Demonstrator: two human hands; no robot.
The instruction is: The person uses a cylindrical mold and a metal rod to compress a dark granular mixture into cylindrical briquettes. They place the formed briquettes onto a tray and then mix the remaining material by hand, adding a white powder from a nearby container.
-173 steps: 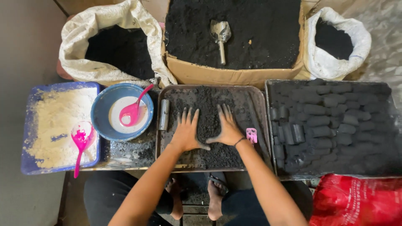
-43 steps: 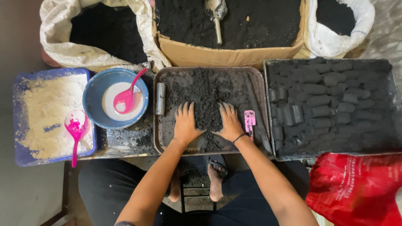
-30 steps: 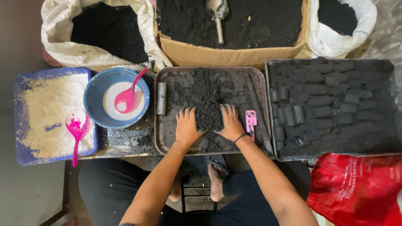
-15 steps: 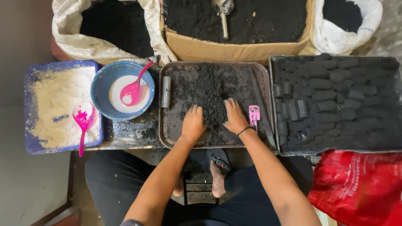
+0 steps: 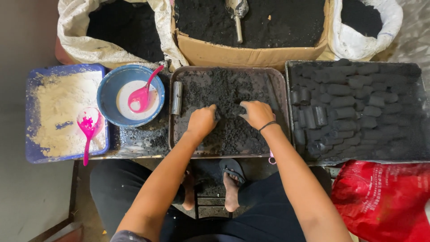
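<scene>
Head view: my left hand (image 5: 202, 121) and right hand (image 5: 257, 114), fingers curled down into the black charcoal mix (image 5: 224, 96) in the middle tray (image 5: 280, 89), heap between and just ahead, both equally near, grip contents hidden.

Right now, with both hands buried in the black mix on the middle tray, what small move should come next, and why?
Probably draw both hands together to gather the mix. The left hand and right hand are curled into the loose black mix, which lies spread across the metal tray. The metal tube lies untouched at the tray's left edge.
</scene>
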